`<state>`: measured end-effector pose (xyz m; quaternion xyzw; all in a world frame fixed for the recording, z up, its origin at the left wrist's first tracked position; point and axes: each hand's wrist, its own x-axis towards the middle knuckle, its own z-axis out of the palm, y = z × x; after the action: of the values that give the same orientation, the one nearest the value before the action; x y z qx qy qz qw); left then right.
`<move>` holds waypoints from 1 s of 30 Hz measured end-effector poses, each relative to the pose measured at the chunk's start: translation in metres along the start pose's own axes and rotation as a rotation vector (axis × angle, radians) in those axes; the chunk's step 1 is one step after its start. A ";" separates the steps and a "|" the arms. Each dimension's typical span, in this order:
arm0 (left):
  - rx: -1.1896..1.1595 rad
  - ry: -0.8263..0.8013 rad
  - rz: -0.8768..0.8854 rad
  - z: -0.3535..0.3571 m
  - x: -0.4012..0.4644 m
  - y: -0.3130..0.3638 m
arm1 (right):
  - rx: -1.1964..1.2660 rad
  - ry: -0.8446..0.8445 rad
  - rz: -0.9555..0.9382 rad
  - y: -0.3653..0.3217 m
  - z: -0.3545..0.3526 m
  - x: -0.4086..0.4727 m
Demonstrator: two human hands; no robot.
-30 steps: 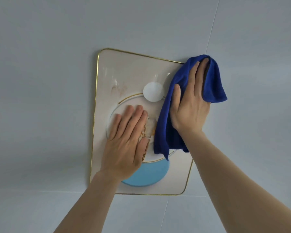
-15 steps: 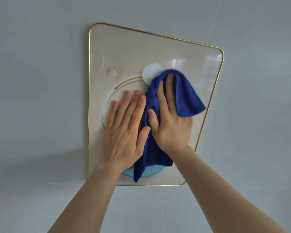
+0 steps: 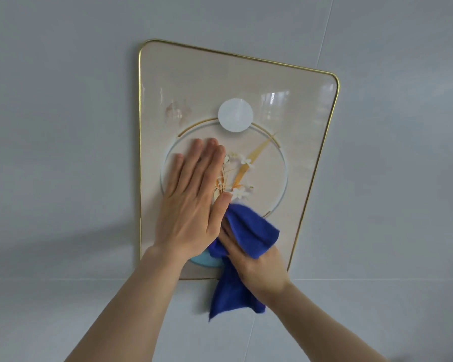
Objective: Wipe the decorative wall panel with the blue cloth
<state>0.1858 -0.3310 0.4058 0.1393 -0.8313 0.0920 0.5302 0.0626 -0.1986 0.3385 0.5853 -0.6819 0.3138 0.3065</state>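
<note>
The decorative wall panel point(image 3: 298, 105) is cream with a thin gold rim, a white disc, a ring with flowers and a pale blue circle at the bottom. My left hand point(image 3: 191, 202) lies flat on its left half, fingers together, holding nothing. My right hand point(image 3: 256, 259) presses the blue cloth point(image 3: 249, 231) against the panel's lower middle. The cloth folds over my fingers and hangs below the panel's bottom edge. The blue circle is mostly hidden behind my hands.
A pale grey tiled wall point(image 3: 63, 126) surrounds the panel, with thin grout lines to the right and below. Faint brownish marks point(image 3: 175, 113) show on the panel's upper left.
My right hand has dragged the cloth from the panel's top right corner down across the middle to the lower part. My left hand stays flat on the panel.
</note>
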 end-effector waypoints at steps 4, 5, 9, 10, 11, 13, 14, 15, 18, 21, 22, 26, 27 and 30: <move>0.001 -0.040 0.000 -0.007 0.000 0.001 | 0.178 -0.157 0.033 -0.004 -0.012 -0.017; 0.003 -0.051 -0.006 -0.010 0.000 0.003 | 0.153 -0.175 0.028 -0.005 -0.015 -0.017; 0.003 -0.071 -0.026 -0.024 -0.005 0.009 | 0.131 -0.264 0.058 -0.020 -0.027 -0.028; 0.007 -0.069 -0.029 -0.028 -0.009 0.010 | 0.158 -0.140 0.109 -0.024 -0.031 -0.032; 0.015 -0.063 -0.031 -0.032 -0.013 0.011 | 0.238 -0.025 0.198 -0.030 -0.035 -0.031; 0.027 -0.042 -0.054 -0.038 -0.023 0.010 | 0.388 0.142 0.376 -0.038 -0.046 -0.017; 0.030 -0.028 -0.083 -0.041 -0.026 0.009 | 0.470 0.204 0.430 -0.044 -0.054 -0.005; 0.034 -0.012 -0.122 -0.045 -0.028 0.008 | 0.502 0.237 0.424 -0.050 -0.063 0.008; 0.046 0.068 -0.246 -0.054 -0.027 0.001 | 0.506 0.291 0.319 -0.071 -0.089 0.055; 0.038 0.106 -0.315 -0.059 -0.022 -0.010 | 0.461 0.379 0.214 -0.081 -0.098 0.106; 0.044 0.105 -0.316 -0.059 -0.021 -0.014 | 0.447 0.403 0.181 -0.085 -0.099 0.123; 0.071 0.093 -0.310 -0.052 -0.018 -0.028 | 0.251 0.415 -0.007 -0.090 -0.091 0.185; 0.079 0.090 -0.313 -0.049 -0.017 -0.031 | 0.162 0.392 -0.067 -0.091 -0.085 0.195; 0.116 0.079 -0.334 -0.038 -0.018 -0.041 | -0.104 0.349 -0.149 -0.090 -0.061 0.208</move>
<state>0.2390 -0.3557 0.4059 0.3023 -0.7685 0.0559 0.5612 0.1289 -0.2872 0.5462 0.5542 -0.5886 0.3514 0.4722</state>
